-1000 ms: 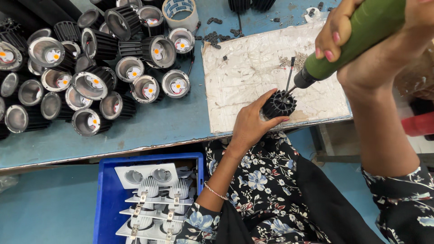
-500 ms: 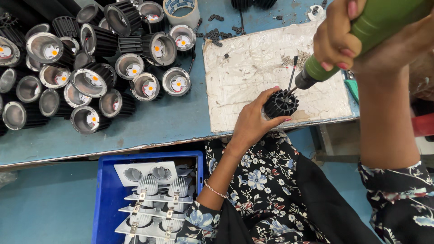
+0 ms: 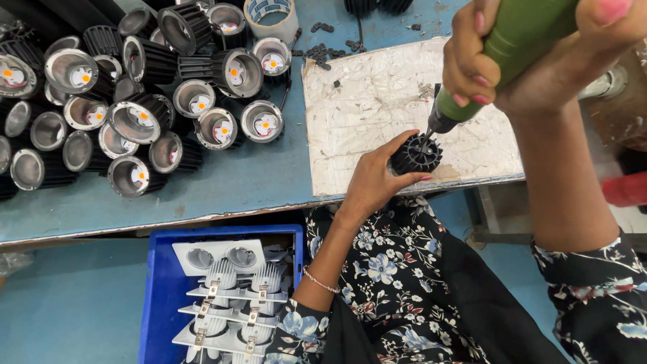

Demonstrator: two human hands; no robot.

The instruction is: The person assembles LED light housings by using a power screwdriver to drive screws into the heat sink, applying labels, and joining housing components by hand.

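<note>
Black finned round metal heat sink (image 3: 416,154) sits on a worn, pale sheet of board (image 3: 377,114) near the front edge of the blue table (image 3: 229,182), steadied by the left hand (image 3: 375,180), whose fingers curl around its left side and pinch it in place. The right hand (image 3: 532,57) is wrapped tightly round a green-bodied electric screwdriver (image 3: 512,47), fist closed on the barrel, with the bit angled down and to the left into the centre of the part.

Done well, this step appears to call for the bit to stay seated squarely in the fastener, the tool brought closer to upright, and the left hand's fingertips kept clear of the tip while holding the fins against turning. A slip would likely skate the bit across the fins or toward the fingers.

The left forearm reaches up from the lap with the wrist bent back, a thin bracelet (image 3: 318,279) at the wrist; the right arm comes in from the right, raised high, elbow low and the wrist cocked over the tool.

Toward the table's left end lies a heap of black finned lamp housings with silver reflectors (image 3: 135,101). A roll of tape (image 3: 271,17) stands near the back edge, with small dark screws (image 3: 323,47) scattered beside it. Below the front edge, a blue plastic crate (image 3: 162,296) holds white twin-lamp fittings (image 3: 229,290).
</note>
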